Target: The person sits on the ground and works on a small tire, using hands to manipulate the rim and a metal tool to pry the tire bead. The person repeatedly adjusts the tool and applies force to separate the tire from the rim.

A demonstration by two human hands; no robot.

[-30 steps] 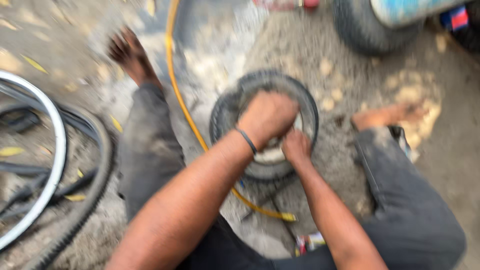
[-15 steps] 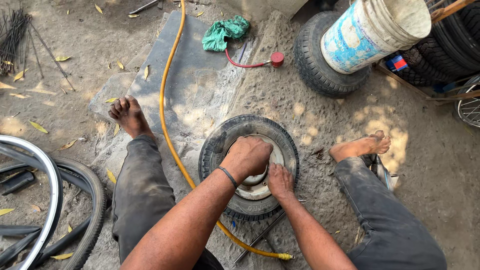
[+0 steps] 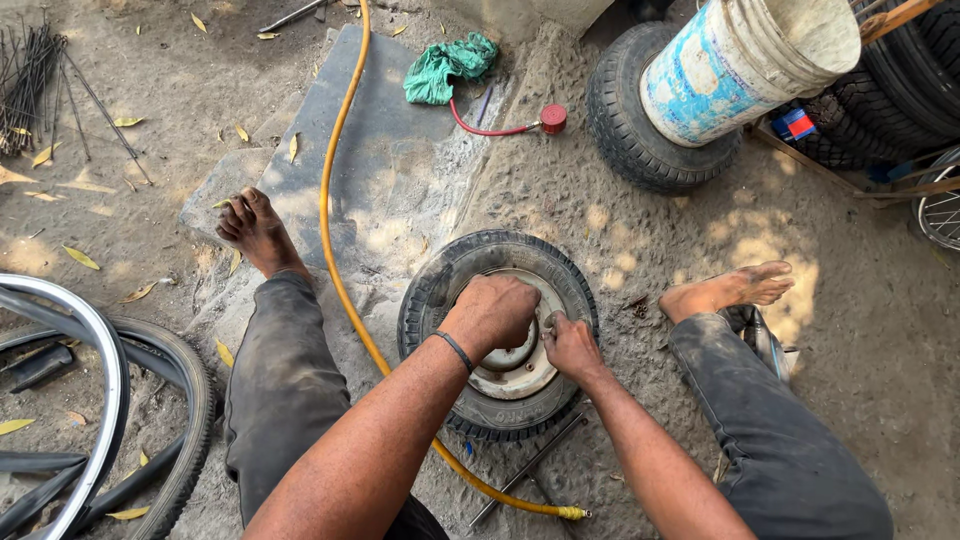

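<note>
Sandy ground [image 3: 860, 330] fills the view, with a grey flat slab [image 3: 390, 150] lying far centre. Far right, a white and blue bucket [image 3: 740, 60] rests tilted on a black tyre [image 3: 640, 130]. Near left, a bicycle rim [image 3: 95, 400] lies over a thin bicycle tyre [image 3: 185, 420]. A yellow hose [image 3: 335, 240] runs from the far edge down past the left side of the small wheel, ending in a brass fitting near centre. The small wheel [image 3: 455, 285], a black tyre on a pale metal hub, lies flat on the ground between the person's bare feet, centre of scene. Left hand [image 3: 495, 310] is a closed fist pressed down on the hub, with a dark band at the wrist. Right hand [image 3: 572, 345] is just beside it, fingers curled at the hub's right edge against the tyre bead; what it grips cannot be told. Hands close together, not touching. Green rag [image 3: 445, 65] far centre, a red cord leading to a red cap [image 3: 552, 118]. A bundle of spokes [image 3: 40, 85] lies far left.
</note>
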